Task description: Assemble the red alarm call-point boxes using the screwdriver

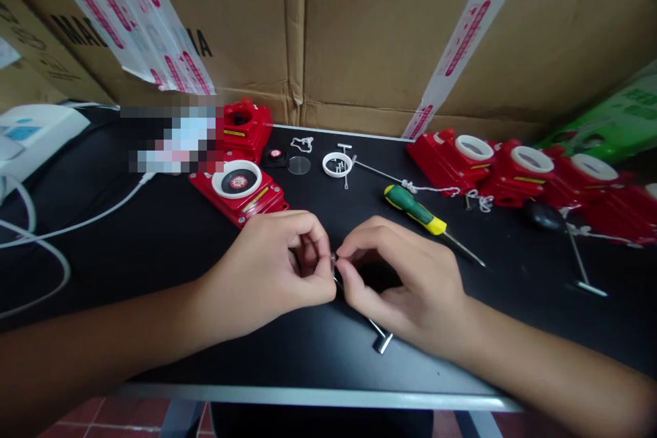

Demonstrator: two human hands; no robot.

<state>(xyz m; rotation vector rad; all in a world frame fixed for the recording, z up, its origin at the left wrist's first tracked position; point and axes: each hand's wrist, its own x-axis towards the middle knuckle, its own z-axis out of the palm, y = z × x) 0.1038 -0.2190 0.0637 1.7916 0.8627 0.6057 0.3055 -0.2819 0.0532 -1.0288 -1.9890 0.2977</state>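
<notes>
My left hand is closed in a pinch at the upper end of a small T-headed metal hammer. The hammer's thin rod slants down to the right, under my right hand, and its head shows just above the black table. My right hand is pinched too, its thumb and forefinger meeting a tiny piece at that same rod end; fingertips hide what this piece is. Just beyond my left hand lies a red fire alarm box with a white ring. A green and yellow screwdriver rests beyond my right hand.
Behind stand a second red box, a clear disc and a white ring with small metal parts. Several red boxes with corded hammers line the right. White cables cross the left. A cardboard box closes off the back.
</notes>
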